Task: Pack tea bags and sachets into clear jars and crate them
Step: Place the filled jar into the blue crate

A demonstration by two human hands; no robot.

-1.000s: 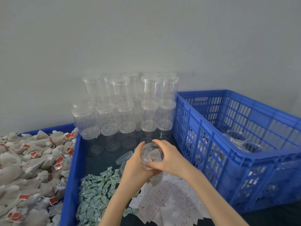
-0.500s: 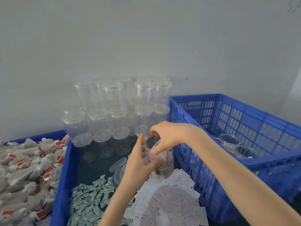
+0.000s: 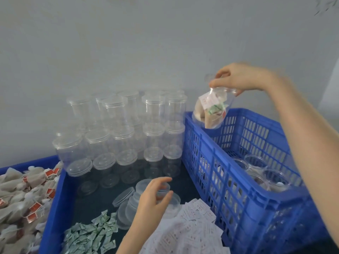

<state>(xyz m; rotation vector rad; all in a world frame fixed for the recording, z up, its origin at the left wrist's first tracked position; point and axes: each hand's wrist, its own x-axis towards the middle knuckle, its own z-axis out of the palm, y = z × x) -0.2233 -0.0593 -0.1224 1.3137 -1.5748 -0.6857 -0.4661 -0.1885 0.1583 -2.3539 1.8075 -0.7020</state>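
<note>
I hold the filled jar point(image 3: 211, 110) by its rim with my right hand point(image 3: 238, 77), fingers point(image 3: 217, 82) curled over the mouth and pinching it from above. The jar hangs tilted in the air, above the near-left corner of the blue slatted crate point(image 3: 238, 180). A top grip keeps the jar body free, which I judge suits lowering it straight down among the jars already standing in the crate point(image 3: 271, 176). No lid is visible on it, though blur makes this uncertain.

My left hand point(image 3: 152, 197) hovers over the loose lids point(image 3: 126, 204) in the shallow blue tray point(image 3: 55, 208). Its fingers are loosely curled and slightly spread; I cannot tell whether they touch a lid.

Materials:
- Filled jar: clear, thin-walled cylindrical plastic. Contents visible through the wall are a beige tea bag, a white printed sachet and a green sachet.
- Empty jars point(image 3: 128, 136): same clear plastic, lidded, stacked in tiers against the wall to keep them within reach.
- Lids: translucent flat discs with a shallow rim.
- Green sachets point(image 3: 91, 233): small, crinkled, heaped.
- White sachets point(image 3: 185, 233): flat printed paper, piled beside the crate.
- Tea bags point(image 3: 22, 195): soft mesh pouches with red tags, in a separate tray at left
</note>
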